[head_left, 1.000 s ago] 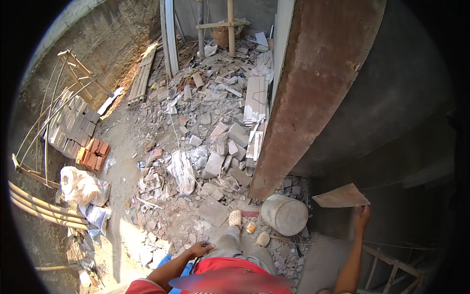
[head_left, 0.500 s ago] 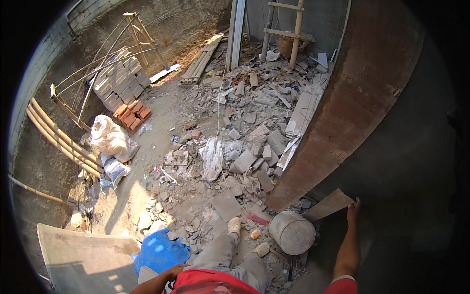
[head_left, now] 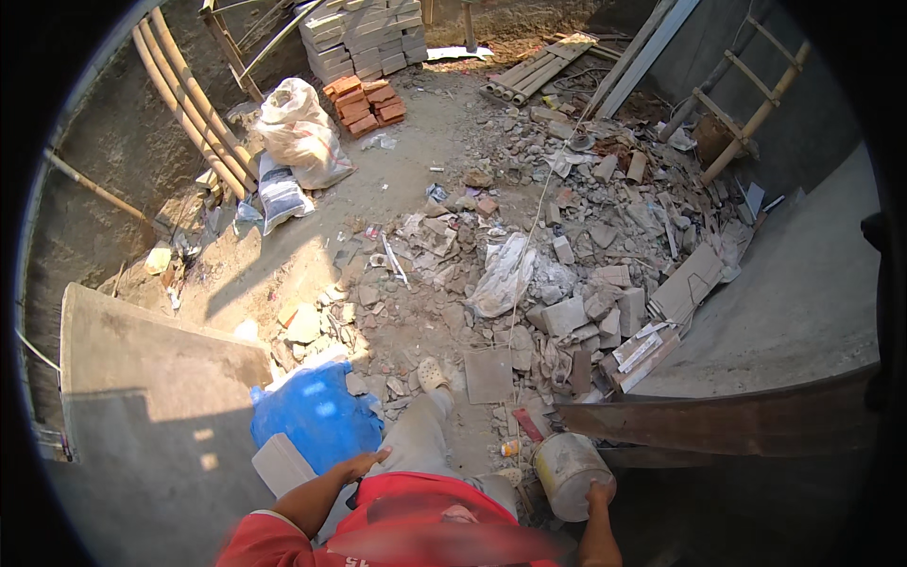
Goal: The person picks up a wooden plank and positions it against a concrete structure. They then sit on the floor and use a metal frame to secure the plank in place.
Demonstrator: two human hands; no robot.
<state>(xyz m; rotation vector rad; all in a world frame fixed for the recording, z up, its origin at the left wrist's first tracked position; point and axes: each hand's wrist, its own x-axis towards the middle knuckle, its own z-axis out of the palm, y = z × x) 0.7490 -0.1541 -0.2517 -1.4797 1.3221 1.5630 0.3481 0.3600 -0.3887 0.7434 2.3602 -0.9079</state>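
A crumpled blue plastic sheet [head_left: 316,408] lies leftmost; the left hand [head_left: 365,462], fingers loosely bent, is by the thigh; the round, scuffed, dirt-streaked greyish bucket [head_left: 563,465] sits near the foot; the right hand [head_left: 599,493] overlaps its end, grip unclear.

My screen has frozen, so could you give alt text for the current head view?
A person's right hand is at a pale, stained, cylindrical bucket, its grip unclear, while the left hand is near a grey cloth trouser leg. Crumpled blue plastic sheeting lies at left; broken grey masonry rubble spreads ahead, with stacked orange-red bricks at upper left.
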